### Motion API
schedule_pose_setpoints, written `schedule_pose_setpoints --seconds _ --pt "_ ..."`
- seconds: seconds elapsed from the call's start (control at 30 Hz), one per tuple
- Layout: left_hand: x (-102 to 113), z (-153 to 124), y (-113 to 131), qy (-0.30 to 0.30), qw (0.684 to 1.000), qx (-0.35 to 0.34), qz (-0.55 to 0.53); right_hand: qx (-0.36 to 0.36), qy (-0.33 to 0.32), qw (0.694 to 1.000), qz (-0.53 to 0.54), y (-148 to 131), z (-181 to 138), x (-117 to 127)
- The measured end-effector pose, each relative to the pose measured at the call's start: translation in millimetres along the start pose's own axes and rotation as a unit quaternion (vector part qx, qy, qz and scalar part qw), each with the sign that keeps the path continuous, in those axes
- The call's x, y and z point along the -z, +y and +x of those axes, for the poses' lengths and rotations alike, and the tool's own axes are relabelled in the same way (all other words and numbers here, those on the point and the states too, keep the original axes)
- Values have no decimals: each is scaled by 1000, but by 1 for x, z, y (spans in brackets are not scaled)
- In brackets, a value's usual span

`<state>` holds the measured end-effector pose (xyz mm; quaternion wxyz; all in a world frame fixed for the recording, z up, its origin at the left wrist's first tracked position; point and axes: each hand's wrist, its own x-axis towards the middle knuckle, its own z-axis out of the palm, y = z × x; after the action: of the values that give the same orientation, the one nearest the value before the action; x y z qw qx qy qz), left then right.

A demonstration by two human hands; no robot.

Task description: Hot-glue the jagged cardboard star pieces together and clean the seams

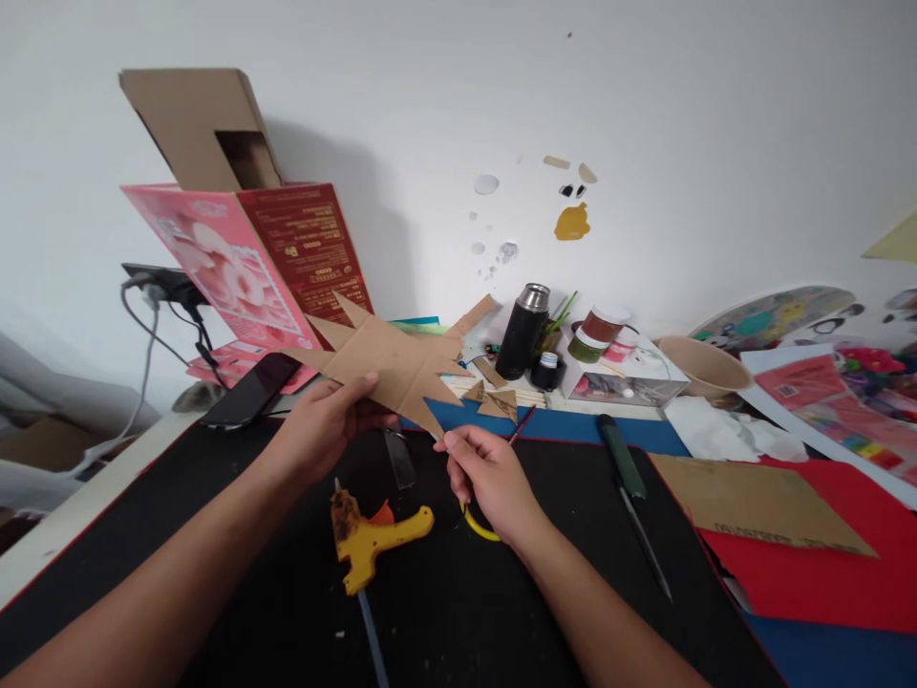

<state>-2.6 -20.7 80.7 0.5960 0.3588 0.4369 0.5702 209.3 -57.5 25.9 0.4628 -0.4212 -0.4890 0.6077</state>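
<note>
A cardboard cutout (394, 363) with several pointed spikes is held up above the black mat (544, 592). My left hand (333, 411) grips its left lower side, the thumb lying on top. With its fingertips pinched, my right hand (483, 473) holds the tip of the spike nearest me. Below the hands lies a yellow glue gun (379, 540) with a glue stick coming out of its rear. A yellow curved handle (481, 526) shows partly from under my right hand; the rest of it is hidden.
A green-handled knife (622, 459) and a dark pen-like tool (649, 549) lie to the right. Brown cardboard (766, 502) rests on red sheet material (852, 583). Behind stand a black flask (522, 334) and paint jars (602, 325). A phone (250, 390) and pink box (222, 258) are left.
</note>
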Motion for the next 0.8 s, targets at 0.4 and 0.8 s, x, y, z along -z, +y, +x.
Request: schedule_pose_setpoints --seconds 0.4,0.8 --pt "5 4 4 19 1000 -14 -4 0 36 999 33 0 3 4" --pt "-1 -3 1 -24 998 48 18 23 64 996 61 -4 3 5"
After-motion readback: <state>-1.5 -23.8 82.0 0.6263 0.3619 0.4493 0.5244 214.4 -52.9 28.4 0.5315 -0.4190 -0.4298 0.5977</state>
